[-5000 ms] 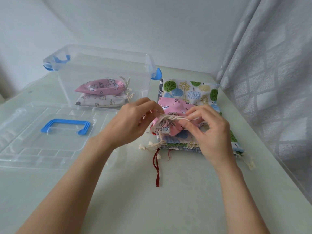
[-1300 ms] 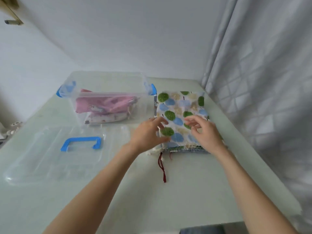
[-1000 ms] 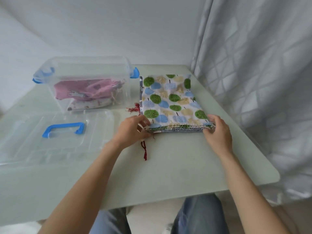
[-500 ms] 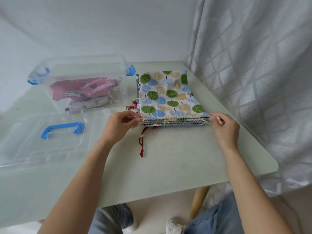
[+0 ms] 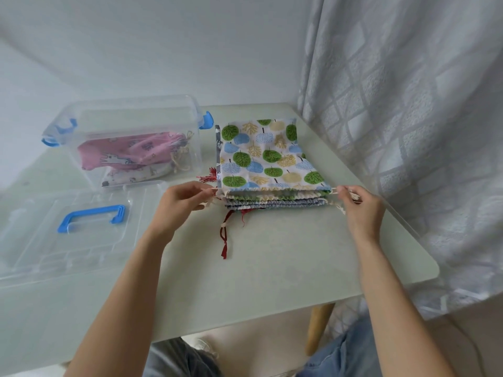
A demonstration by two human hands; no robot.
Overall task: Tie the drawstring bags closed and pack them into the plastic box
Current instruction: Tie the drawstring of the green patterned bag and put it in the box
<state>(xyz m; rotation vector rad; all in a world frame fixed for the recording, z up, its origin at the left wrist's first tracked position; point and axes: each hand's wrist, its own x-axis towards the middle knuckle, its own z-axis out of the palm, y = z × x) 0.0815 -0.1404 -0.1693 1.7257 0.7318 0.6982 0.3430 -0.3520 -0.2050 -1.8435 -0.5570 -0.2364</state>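
Surface: pale green tabletop [image 5: 272,281], curtain [image 5: 408,104] along its right edge.
Bag stack: tree-print bag [image 5: 269,156] on top, toward the far right corner, openings facing the near edge.
Left hand [image 5: 177,202]: pinches the cream drawstring [image 5: 211,189] at the stack's left end.
Right hand [image 5: 362,208]: pinches the cord at the right end.
Plastic box [image 5: 128,118]: far left, lidless, holding pink tied bags [image 5: 128,155].
Lid [image 5: 65,240]: flat at the left edge, nearer than the box.

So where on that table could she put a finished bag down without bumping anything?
Bare tabletop lies in front of the stack of bags, out to the near edge; only the red cord trails into it. A narrow strip runs between the stack and the curtain. The left side is crowded by the plastic box and its lid.
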